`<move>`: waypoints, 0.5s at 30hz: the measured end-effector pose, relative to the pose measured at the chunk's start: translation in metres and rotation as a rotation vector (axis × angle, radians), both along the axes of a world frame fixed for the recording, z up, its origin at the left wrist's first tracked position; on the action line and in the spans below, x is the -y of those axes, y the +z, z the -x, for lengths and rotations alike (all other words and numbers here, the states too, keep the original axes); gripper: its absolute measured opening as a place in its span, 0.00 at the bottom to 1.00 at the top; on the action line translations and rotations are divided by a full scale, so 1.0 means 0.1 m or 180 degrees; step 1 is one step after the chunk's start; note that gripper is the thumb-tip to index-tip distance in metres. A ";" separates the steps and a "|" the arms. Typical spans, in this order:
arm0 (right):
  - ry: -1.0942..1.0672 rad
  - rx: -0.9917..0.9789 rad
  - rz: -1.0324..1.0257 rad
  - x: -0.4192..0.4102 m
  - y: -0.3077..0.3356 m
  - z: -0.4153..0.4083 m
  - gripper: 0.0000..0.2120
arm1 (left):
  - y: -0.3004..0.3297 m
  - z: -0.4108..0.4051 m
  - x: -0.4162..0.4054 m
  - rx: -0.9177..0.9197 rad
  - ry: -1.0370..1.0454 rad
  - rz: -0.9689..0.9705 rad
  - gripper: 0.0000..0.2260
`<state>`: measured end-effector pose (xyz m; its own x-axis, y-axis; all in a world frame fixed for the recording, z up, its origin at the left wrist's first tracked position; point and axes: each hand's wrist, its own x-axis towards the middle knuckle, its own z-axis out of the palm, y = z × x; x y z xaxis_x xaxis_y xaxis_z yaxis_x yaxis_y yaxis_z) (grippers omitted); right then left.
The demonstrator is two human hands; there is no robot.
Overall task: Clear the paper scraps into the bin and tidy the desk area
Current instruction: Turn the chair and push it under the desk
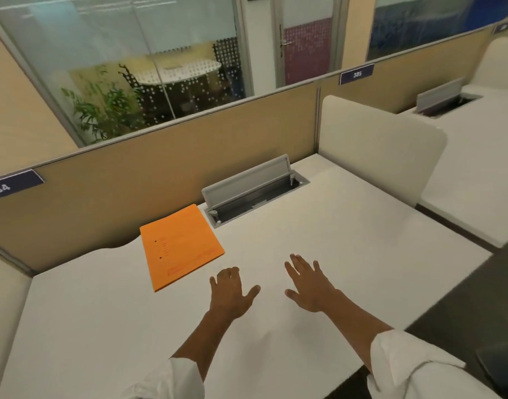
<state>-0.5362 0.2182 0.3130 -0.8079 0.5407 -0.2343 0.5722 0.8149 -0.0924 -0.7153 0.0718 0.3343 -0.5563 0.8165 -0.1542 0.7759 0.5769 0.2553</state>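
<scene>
With your left hand (232, 295) loosely curled and right hand (308, 285) spread, both empty, square the flat orange paper folder (179, 246) just beyond your left fingertips.

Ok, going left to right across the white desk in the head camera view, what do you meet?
Flat orange paper folder → left hand, fingers curled → grey flip-up cable hatch, lid raised, set further back → right hand, fingers spread → white upright divider panel.
</scene>
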 end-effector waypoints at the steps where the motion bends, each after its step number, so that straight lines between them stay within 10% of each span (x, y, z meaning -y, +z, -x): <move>1: -0.0029 -0.0018 -0.0034 0.03 0.03 -0.22 0.35 | 0.05 -0.19 0.02 -0.0038 -0.0003 -0.0043 0.37; 15: -0.0988 -0.0216 -0.0080 0.33 0.67 -3.10 0.36 | 0.62 -2.77 -0.03 -0.0127 -0.0861 -0.0496 0.32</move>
<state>-0.2260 0.1852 0.3802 -0.6167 0.7689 -0.1689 0.7871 0.6048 -0.1207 -0.4386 0.0747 0.3966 -0.3187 0.9479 0.0019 0.9071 0.3044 0.2906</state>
